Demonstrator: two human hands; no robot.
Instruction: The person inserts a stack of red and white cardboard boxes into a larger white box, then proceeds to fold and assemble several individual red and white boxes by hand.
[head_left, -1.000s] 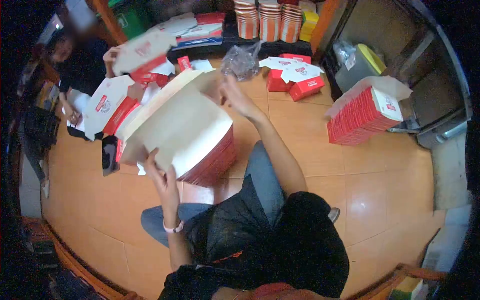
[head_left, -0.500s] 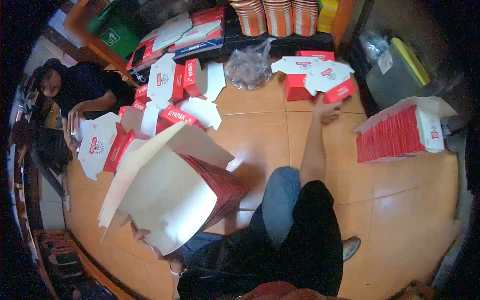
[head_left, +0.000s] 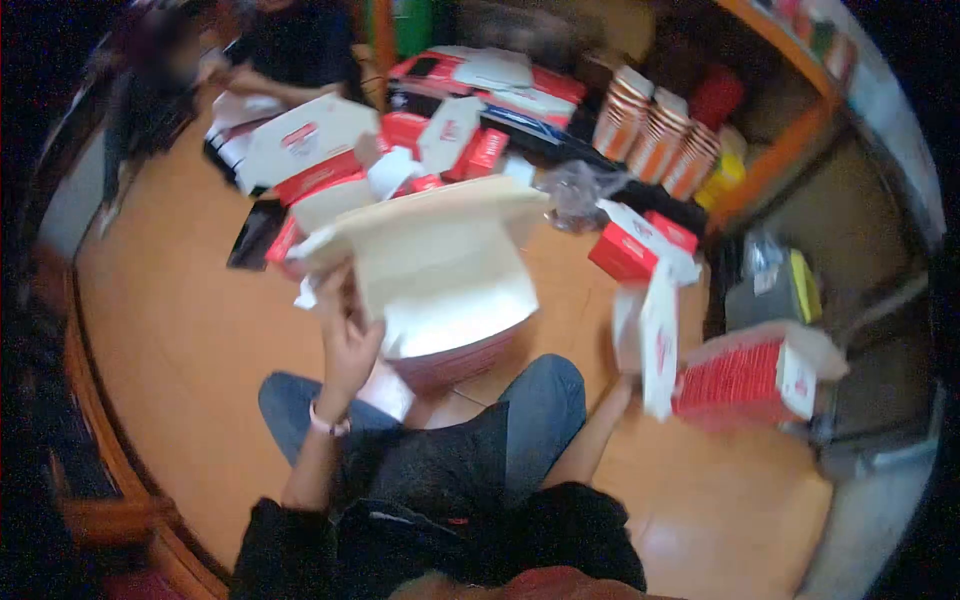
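Note:
A stack of nested paper food boxes point(head_left: 450, 300), white inside and red outside, stands in front of my lap with its flaps spread. My left hand point(head_left: 350, 345) is at the stack's left edge, fingers and thumb bent around the cardboard, somewhat blurred. To the right, a single red and white food box point(head_left: 658, 340) stands on edge with its flaps open. My right hand point(head_left: 627, 382) grips its lower end, and most of the fingers are hidden behind it. Right beside this box lies a row of nested red boxes point(head_left: 735, 380).
Folded red boxes point(head_left: 640, 250) sit at the back right, near a plastic bag point(head_left: 580, 195). Striped orange packages point(head_left: 660, 135) line the back. More boxes point(head_left: 310, 150) are piled at the left, by another person's arm point(head_left: 265, 85). A grey bin point(head_left: 765, 300) stands at right.
My view has turned. My right hand has brought a box from the back pile nearer, beside the right row. My left hand has risen from under the stack's near side to its left edge.

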